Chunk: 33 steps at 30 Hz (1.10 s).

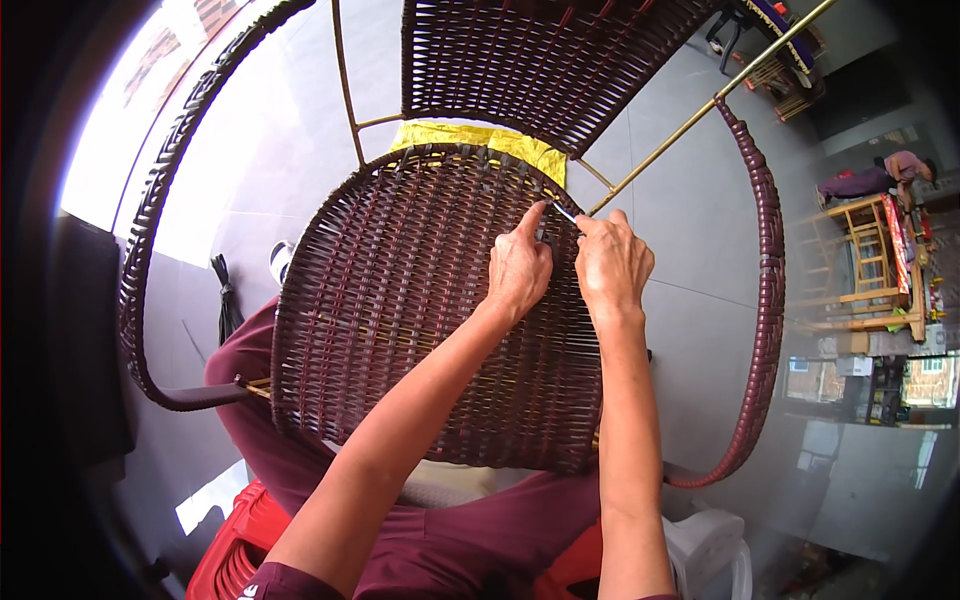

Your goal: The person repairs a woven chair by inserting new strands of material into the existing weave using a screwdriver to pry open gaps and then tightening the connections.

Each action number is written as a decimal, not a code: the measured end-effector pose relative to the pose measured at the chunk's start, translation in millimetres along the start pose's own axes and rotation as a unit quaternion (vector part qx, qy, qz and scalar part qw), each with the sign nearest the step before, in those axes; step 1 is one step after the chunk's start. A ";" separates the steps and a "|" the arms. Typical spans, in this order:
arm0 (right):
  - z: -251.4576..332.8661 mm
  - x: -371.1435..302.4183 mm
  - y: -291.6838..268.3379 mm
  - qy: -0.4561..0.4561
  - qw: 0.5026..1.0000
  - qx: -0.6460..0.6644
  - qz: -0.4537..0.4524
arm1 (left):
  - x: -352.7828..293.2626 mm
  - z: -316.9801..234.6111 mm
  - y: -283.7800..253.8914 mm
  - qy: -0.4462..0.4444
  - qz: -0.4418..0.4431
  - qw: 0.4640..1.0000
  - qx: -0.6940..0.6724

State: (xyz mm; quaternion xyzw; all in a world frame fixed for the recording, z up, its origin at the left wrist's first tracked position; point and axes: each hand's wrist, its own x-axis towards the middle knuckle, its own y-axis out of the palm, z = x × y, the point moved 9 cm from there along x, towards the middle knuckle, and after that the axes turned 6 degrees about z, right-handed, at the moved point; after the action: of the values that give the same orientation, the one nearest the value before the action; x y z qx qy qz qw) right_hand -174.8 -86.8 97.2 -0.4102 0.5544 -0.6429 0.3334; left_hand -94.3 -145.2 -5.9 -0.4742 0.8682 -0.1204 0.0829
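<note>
A chair with a seat woven from dark maroon strands [400, 270] lies over my lap, its frame gold-coloured. My right hand [612, 262] is closed around a thin tool with a pale, slim shaft [564, 211], its handle hidden in the fist. The shaft points left to the seat's far right rim. Just left of it, my left hand [520, 265] rests on the weave, its index finger stretched to the rim beside the tool's tip. The other fingers are curled, with a small dark piece [543, 236] showing at them that I cannot make out.
Beyond the seat rises the woven backrest [540, 70], with yellow cloth [470, 135] at the gap. Wrapped armrests curve out at left [150, 230] and right [770, 260]. Red plastic stools [235, 545] are below me. Another person [885, 180] works by wooden frames [870, 250] at right.
</note>
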 end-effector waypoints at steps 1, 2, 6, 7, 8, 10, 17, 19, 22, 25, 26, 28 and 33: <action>0.6 1.9 -1.4 0.001 1.000 -0.003 0.000 | -0.1 -0.6 0.6 0.001 0.001 1.000 -0.003; 2.9 5.2 -1.9 -0.002 1.000 -0.023 0.010 | 0.6 -1.9 -0.3 -0.001 0.002 1.000 0.007; 18.0 16.6 -6.8 -0.011 0.995 -0.089 0.033 | -1.0 -6.0 -4.2 -0.023 0.007 1.000 0.014; 23.3 19.7 -5.2 -0.012 0.992 -0.115 0.047 | -1.0 -4.9 -4.8 -0.037 0.013 0.999 0.018; 28.4 22.5 -4.4 -0.011 0.990 -0.133 0.050 | -1.0 -3.8 -4.6 -0.050 0.019 0.998 0.026; 41.3 27.7 0.4 -0.012 0.985 -0.146 0.086 | 2.5 4.9 0.4 -0.017 0.008 1.000 0.013; 57.6 46.3 6.1 -0.080 0.959 -0.205 0.176 | 3.3 -1.1 0.6 -0.008 0.023 1.000 -0.009; 51.3 57.1 3.6 -0.093 0.957 -0.191 0.198 | -1.5 -5.9 -5.7 -0.009 0.011 1.000 -0.004; 48.2 58.6 1.0 -0.110 0.955 -0.186 0.201 | -3.3 -12.0 -7.6 -0.004 0.006 1.000 -0.013; 62.8 50.6 6.2 -0.103 0.955 -0.179 0.212 | -3.6 0.2 -7.1 0.008 -0.010 1.000 -0.014; 59.6 49.6 5.4 -0.082 0.951 -0.201 0.220 | -5.2 -5.2 -9.9 0.036 -0.028 0.999 -0.017; 42.9 50.8 4.3 -0.023 0.955 -0.183 0.233 | -6.1 -3.9 -8.3 0.024 -0.020 1.000 -0.001; 9.1 36.1 4.3 0.087 0.977 -0.027 0.191 | -6.8 -7.5 -10.4 -0.001 -0.024 1.000 -0.014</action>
State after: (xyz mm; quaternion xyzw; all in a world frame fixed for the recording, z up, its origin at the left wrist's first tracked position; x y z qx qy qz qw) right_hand -182.7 -123.4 99.1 -0.2481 0.6664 -0.5851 0.3898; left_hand -84.3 -143.9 4.5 -0.4959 0.8582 -0.1095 0.0741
